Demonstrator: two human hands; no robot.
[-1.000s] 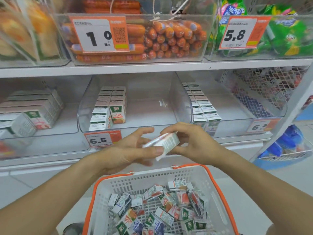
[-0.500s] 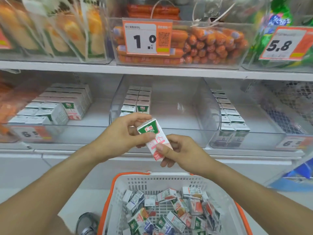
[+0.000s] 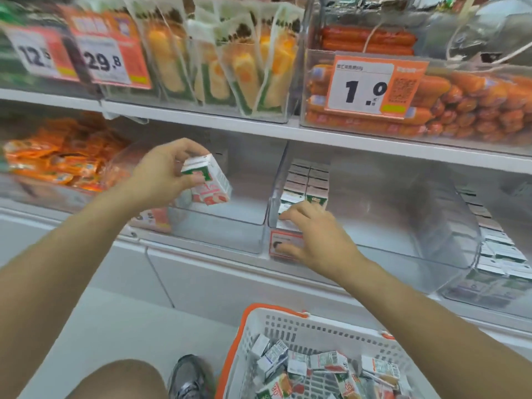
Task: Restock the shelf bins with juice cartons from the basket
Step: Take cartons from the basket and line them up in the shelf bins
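My left hand (image 3: 161,174) grips a white, green and red juice carton (image 3: 208,181), tilted, just above the front of a clear shelf bin (image 3: 218,228). My right hand (image 3: 313,240) holds the front wall of the neighbouring clear bin (image 3: 383,249): its fingers reach over the rim and its thumb lies on the bin's price label (image 3: 283,247). Two rows of cartons (image 3: 308,182) stand in that bin behind my fingers. Below, the white basket with an orange rim (image 3: 244,338) holds several loose cartons (image 3: 325,364).
A third bin at the right holds rows of cartons (image 3: 498,254). On the shelf above are a sausage bin (image 3: 460,110) with a 1.0 tag and snack packs (image 3: 230,73). Orange packets (image 3: 60,156) fill the far-left bin. My shoe (image 3: 190,378) stands beside the basket.
The view swung left. My right hand let go of the carton and moved onto the middle bin's front. My left hand carried the carton up and left over the adjacent bin.
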